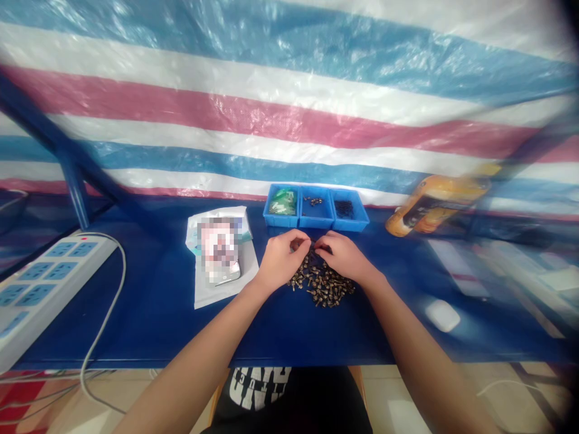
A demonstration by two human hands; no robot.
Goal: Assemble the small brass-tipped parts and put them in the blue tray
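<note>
A pile of small dark metal parts lies on the blue table in front of me. My left hand and my right hand meet just above the pile's far edge, fingers pinched together on something tiny that I cannot make out. Behind them stand three joined blue bins: the left one holds green bits, the middle one a few dark parts, the right one black parts.
A phone lies on a white bag left of my hands. A white power strip with its cable sits at the far left. An orange bottle lies at the right, a small white object nearer me. A striped tarp hangs behind.
</note>
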